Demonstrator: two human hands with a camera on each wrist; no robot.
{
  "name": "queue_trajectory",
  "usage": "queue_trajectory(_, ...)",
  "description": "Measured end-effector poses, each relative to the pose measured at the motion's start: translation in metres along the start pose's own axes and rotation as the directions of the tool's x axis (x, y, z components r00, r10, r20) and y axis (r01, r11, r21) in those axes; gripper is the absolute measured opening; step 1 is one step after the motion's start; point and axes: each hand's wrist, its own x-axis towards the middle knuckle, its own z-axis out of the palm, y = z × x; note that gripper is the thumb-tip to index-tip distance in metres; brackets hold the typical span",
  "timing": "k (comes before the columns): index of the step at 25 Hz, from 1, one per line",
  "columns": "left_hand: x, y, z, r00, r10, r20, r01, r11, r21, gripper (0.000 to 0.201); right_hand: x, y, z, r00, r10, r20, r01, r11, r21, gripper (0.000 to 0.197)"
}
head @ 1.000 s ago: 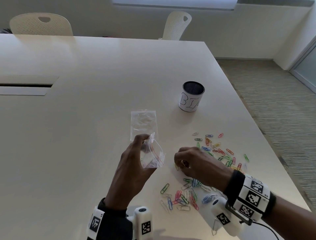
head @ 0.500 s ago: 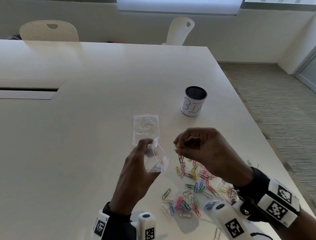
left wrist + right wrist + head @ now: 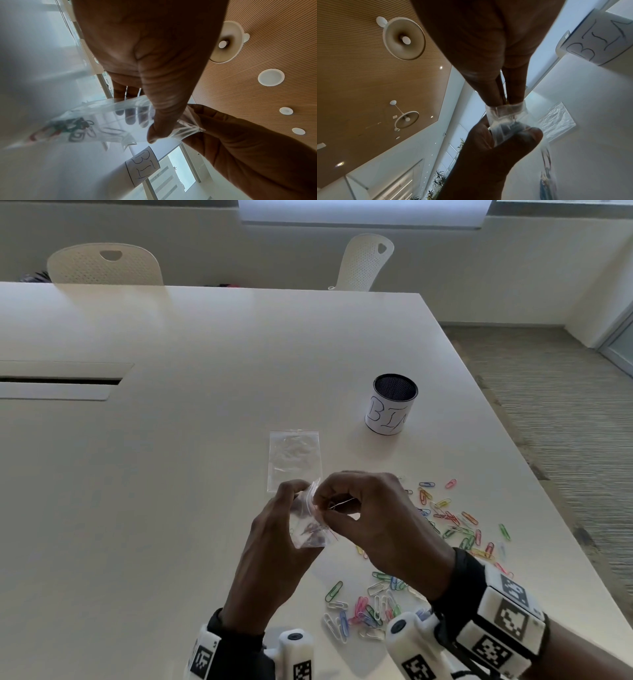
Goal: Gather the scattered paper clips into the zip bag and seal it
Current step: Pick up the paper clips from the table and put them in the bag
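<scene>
My left hand [image 3: 297, 508] holds a small clear zip bag [image 3: 310, 537] upright above the table, thumb on the near side and fingers behind. Several paper clips [image 3: 68, 129] lie inside the bag [image 3: 111, 121]. My right hand [image 3: 325, 505] pinches paper clips at the bag's open mouth [image 3: 505, 112], its fingertips [image 3: 513, 94] pressed together just inside the rim. Many coloured paper clips [image 3: 455, 525] lie scattered on the table to the right, and another cluster of clips [image 3: 363, 611] lies near my right wrist.
A second clear zip bag [image 3: 295, 457] lies flat just beyond my hands. A black mesh cup labelled BIN [image 3: 392, 405] stands further back right. The table's right edge [image 3: 513, 446] runs close past the clips. Two chairs stand at the far side.
My right hand picked clips off the table, lifted them and carried them left to the bag's mouth. My left hand kept holding the bag, nearly still.
</scene>
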Motion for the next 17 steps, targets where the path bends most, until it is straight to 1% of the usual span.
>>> queue_trajectory(3,0.0,0.002,-0.001,1.0,-0.006,0.002,0.006,1.0,-0.011,0.063,0.0,-0.006,-0.008,1.0,-0.013,-0.024,0.013,1.0,-0.016,0.014)
queue_trajectory(6,0.0,0.003,-0.004,1.0,-0.003,0.003,0.003,1.0,0.005,0.062,-0.007,-0.005,-0.023,0.995,-0.032,-0.091,0.026,0.998,-0.061,0.008)
queue_trajectory(7,-0.001,0.002,-0.005,1.0,-0.004,0.001,0.004,1.0,0.009,0.062,-0.013,-0.002,-0.027,0.996,-0.041,-0.074,0.035,0.995,-0.09,0.006)
queue_trajectory(8,-0.001,0.0,-0.006,1.0,-0.007,0.001,0.007,1.0,0.012,0.063,-0.019,0.001,-0.029,0.999,-0.051,-0.019,0.048,0.991,-0.125,0.004)
queue_trajectory(9,-0.002,-0.001,-0.007,1.0,-0.01,0.003,0.01,1.0,0.013,0.064,-0.027,0.005,-0.029,0.996,-0.052,0.071,0.062,0.985,-0.159,0.008)
queue_trajectory(10,-0.001,-0.002,-0.008,1.0,-0.011,0.001,0.011,1.0,0.016,0.065,-0.034,0.01,-0.028,0.983,-0.044,0.18,0.078,0.979,-0.189,0.015)
queue_trajectory(11,-0.001,-0.002,-0.009,1.0,-0.013,-0.001,0.013,1.0,0.018,0.066,-0.041,0.016,-0.024,0.956,-0.028,0.292,0.093,0.973,-0.211,0.024)
queue_trajectory(13,-0.002,-0.002,-0.009,1.0,-0.02,-0.007,0.02,1.0,0.021,0.068,-0.049,0.026,-0.015,0.881,-0.012,0.474,0.14,0.962,-0.236,0.036)
queue_trajectory(15,-0.001,0.0,-0.009,1.0,-0.019,-0.009,0.02,1.0,0.019,0.069,-0.051,0.034,-0.004,0.819,-0.029,0.573,0.205,0.948,-0.245,0.041)
queue_trajectory(17,0.0,0.001,-0.009,1.0,-0.015,-0.006,0.015,1.0,0.024,0.07,-0.052,0.04,0.006,0.775,-0.06,0.629,0.265,0.935,-0.238,0.042)
